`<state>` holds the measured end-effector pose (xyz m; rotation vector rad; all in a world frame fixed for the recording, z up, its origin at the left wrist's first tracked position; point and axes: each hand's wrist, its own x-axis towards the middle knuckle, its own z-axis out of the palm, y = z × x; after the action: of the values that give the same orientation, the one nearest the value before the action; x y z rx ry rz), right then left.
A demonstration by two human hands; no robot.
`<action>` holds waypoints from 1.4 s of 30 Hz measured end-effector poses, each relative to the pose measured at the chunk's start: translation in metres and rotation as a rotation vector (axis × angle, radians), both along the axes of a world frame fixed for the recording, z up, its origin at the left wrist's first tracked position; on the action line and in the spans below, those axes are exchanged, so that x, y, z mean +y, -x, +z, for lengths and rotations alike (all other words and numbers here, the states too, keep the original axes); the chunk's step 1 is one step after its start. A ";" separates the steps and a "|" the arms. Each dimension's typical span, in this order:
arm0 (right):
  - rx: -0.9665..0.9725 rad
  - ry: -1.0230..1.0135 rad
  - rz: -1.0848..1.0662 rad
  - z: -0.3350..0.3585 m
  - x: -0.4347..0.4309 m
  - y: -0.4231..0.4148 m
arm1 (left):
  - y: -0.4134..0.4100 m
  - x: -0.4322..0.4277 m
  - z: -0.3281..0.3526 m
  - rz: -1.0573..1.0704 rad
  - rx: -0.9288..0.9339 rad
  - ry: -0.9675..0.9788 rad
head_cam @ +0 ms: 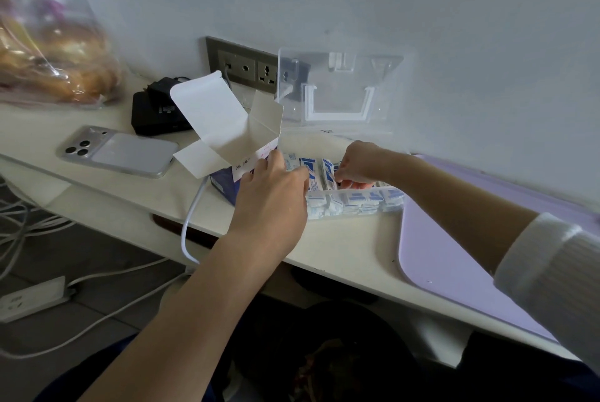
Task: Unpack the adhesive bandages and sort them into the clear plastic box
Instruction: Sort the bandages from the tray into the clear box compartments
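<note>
A clear plastic box (388, 191) stands on the cream desk with its lid (341, 89) raised against the wall. Several white-and-blue wrapped bandages (357, 202) fill it in rows. To its left stands the blue cardboard bandage carton (224, 187) with its white flaps open. My left hand (272, 193) reaches over the box's left end, fingers curled onto the bandages there; what they grip is hidden. My right hand (360, 163) is inside the box, fingers curled down and pinching upright bandages (328, 171) in the back row.
A phone (117, 151) lies face down left of the carton, with a black charger block (156, 112) behind it. A wall socket panel (246, 67) and white cable (191, 216) are near. A plastic bag of bread (48, 50) sits far left; a lilac mat (454, 239) lies right.
</note>
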<state>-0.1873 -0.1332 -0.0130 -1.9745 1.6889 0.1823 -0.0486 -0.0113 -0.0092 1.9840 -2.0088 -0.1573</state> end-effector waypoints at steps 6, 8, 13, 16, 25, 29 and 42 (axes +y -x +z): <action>-0.042 -0.006 -0.047 0.000 0.000 -0.003 | 0.000 0.001 0.001 -0.008 -0.002 0.002; -0.004 0.009 -0.029 -0.002 0.000 -0.004 | 0.000 0.001 0.001 -0.008 -0.001 0.003; 0.075 0.097 -0.011 -0.008 0.000 -0.008 | 0.001 0.001 0.001 -0.009 -0.019 0.001; 0.085 0.119 0.000 -0.008 0.001 -0.008 | 0.001 0.000 0.001 -0.006 -0.021 0.003; 0.004 0.035 0.120 0.013 0.005 0.007 | 0.001 0.000 0.000 -0.012 -0.010 0.004; 0.056 -0.020 0.060 0.004 0.003 0.002 | 0.001 0.000 0.001 -0.011 -0.007 -0.011; 0.052 -0.072 -0.042 -0.001 -0.003 -0.006 | 0.001 0.000 0.000 -0.009 -0.010 -0.014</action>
<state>-0.1812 -0.1361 -0.0142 -1.8949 1.7305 0.2775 -0.0495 -0.0117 -0.0096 1.9883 -2.0288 -0.1638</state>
